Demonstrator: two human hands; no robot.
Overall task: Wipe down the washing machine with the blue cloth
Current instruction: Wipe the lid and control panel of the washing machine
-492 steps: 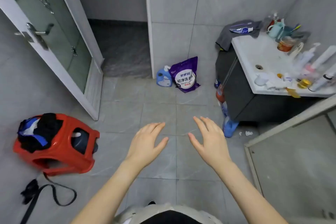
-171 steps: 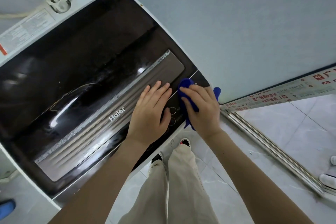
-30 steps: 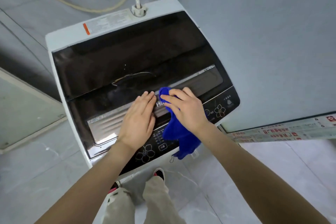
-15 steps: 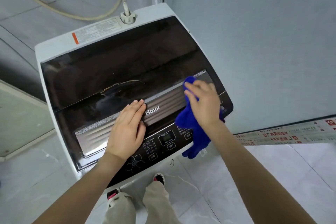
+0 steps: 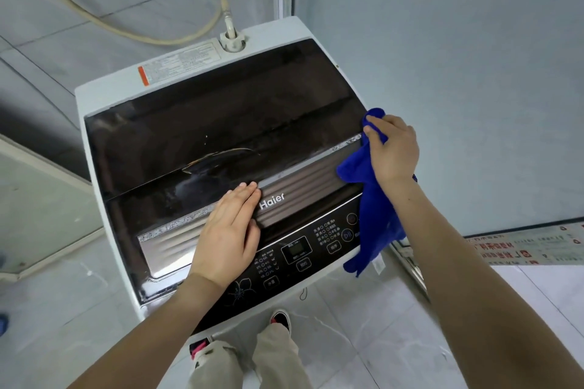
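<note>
Right hand (image 5: 393,148) slid the blue cloth (image 5: 373,199) out to the washing machine (image 5: 221,123) lid's right edge, still clenched on it, left hand (image 5: 229,234) flat mid-lid.

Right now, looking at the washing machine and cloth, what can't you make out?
Head view only.
Control panel right end: covered by the blue cloth.
Panel labels: too small to read.
Silver strip middle: under the left hand.
Hose far end: cut off at the top-left corner.
</note>
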